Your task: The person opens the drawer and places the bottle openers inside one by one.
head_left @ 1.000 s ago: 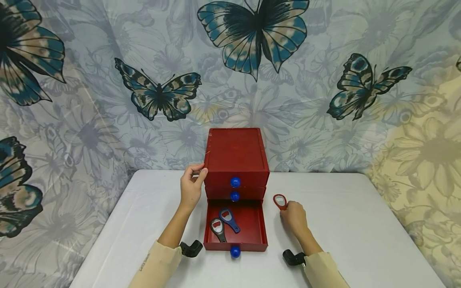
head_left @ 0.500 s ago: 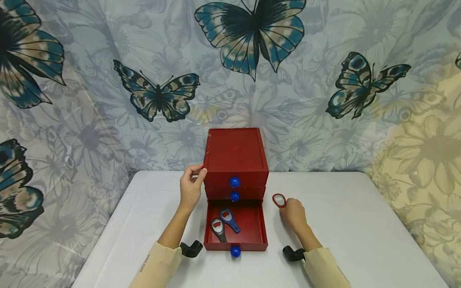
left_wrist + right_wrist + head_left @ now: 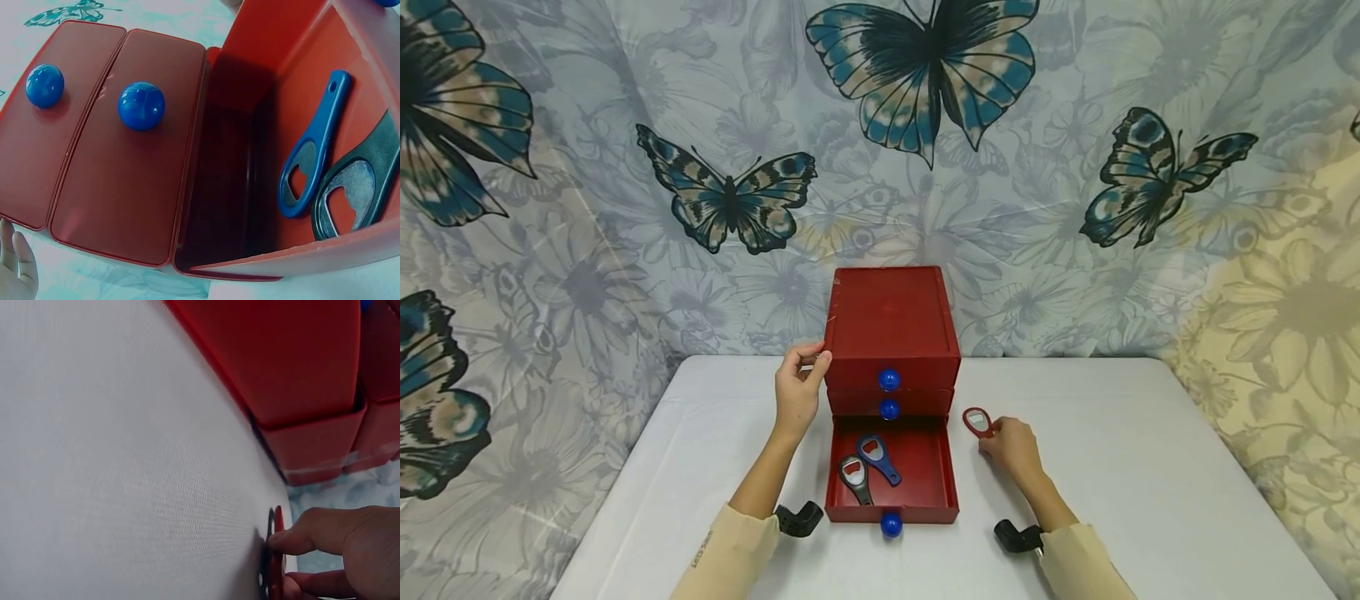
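Observation:
A red bottle opener (image 3: 977,422) is pinched between the thumb and fingers of my right hand (image 3: 1011,446), just right of the pulled-out bottom drawer (image 3: 925,479). In the right wrist view this bottle opener (image 3: 278,550) shows edge-on, low over the white cloth. My left hand (image 3: 797,392) touches the upper left side of the red drawer cabinet (image 3: 891,312) with its fingertips. Inside the drawer lie a blue bottle opener (image 3: 315,144) and a black bottle opener (image 3: 356,181), side by side at the left.
The upper drawers, with a top blue knob (image 3: 889,380) and a lower blue knob (image 3: 889,409), are closed. A third blue knob (image 3: 891,525) sticks out in front of the bottom drawer. White cloth (image 3: 1120,467) covers the table, and a butterfly-print curtain (image 3: 1000,275) hangs behind.
My right hand has shifted slightly left, bringing the red bottle opener closer to the drawer. My left hand has stayed at the cabinet's side.

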Action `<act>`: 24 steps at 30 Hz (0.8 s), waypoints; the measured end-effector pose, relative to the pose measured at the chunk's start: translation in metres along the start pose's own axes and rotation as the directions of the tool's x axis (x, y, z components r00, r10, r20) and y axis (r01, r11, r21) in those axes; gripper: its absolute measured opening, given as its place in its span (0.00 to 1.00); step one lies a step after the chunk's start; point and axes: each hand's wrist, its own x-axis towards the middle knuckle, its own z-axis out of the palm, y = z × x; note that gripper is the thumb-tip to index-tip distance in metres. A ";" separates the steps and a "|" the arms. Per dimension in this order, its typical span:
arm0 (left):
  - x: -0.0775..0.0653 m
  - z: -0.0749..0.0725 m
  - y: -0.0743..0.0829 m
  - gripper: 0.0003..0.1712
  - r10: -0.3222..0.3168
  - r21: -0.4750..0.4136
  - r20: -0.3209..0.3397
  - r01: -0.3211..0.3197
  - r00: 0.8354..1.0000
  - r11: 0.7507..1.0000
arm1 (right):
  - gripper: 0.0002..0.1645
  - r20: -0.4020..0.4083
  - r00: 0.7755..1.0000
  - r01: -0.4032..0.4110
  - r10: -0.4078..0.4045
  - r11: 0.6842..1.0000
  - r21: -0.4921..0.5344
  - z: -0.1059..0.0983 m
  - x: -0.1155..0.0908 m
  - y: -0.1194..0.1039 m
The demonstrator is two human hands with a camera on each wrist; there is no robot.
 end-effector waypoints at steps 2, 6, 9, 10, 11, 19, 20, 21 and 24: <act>0.000 0.000 0.000 0.14 -0.001 0.001 0.001 0.001 1.000 1.000 | 0.20 0.008 1.000 -0.002 0.002 1.000 0.012 -0.002 -0.002 0.000; 0.000 -0.001 -0.001 0.14 -0.003 0.003 0.010 0.003 1.000 1.000 | 0.19 0.012 1.000 0.005 -0.005 0.999 0.045 -0.008 -0.007 -0.002; 0.001 -0.002 -0.001 0.14 0.000 0.007 0.015 0.000 1.000 1.000 | 0.18 0.002 0.999 0.032 -0.033 0.997 0.071 -0.017 -0.010 -0.004; 0.001 -0.002 -0.001 0.14 0.001 0.007 0.015 -0.001 1.000 1.000 | 0.18 -0.002 0.999 0.046 -0.046 0.996 0.080 -0.020 -0.011 -0.005; 0.001 -0.002 0.000 0.14 0.002 0.006 0.014 -0.002 1.000 1.000 | 0.18 -0.004 0.999 0.052 -0.052 0.995 0.089 -0.023 -0.013 -0.006; 0.002 -0.003 0.002 0.14 -0.022 0.025 0.024 0.022 0.999 0.999 | 0.18 0.108 0.993 0.024 -0.046 0.979 0.202 -0.047 -0.032 -0.027; 0.002 -0.004 0.002 0.14 -0.026 0.029 0.026 0.026 0.999 0.999 | 0.18 0.124 0.991 0.021 -0.048 0.977 0.213 -0.050 -0.034 -0.030; 0.002 -0.004 0.002 0.14 -0.029 0.033 0.030 0.028 0.999 0.999 | 0.18 0.137 0.989 0.016 -0.048 0.974 0.225 -0.052 -0.036 -0.033; 0.003 -0.006 0.004 0.14 -0.033 0.041 0.038 0.032 0.999 0.999 | 0.18 0.157 0.986 0.021 -0.064 0.966 0.259 -0.059 -0.042 -0.043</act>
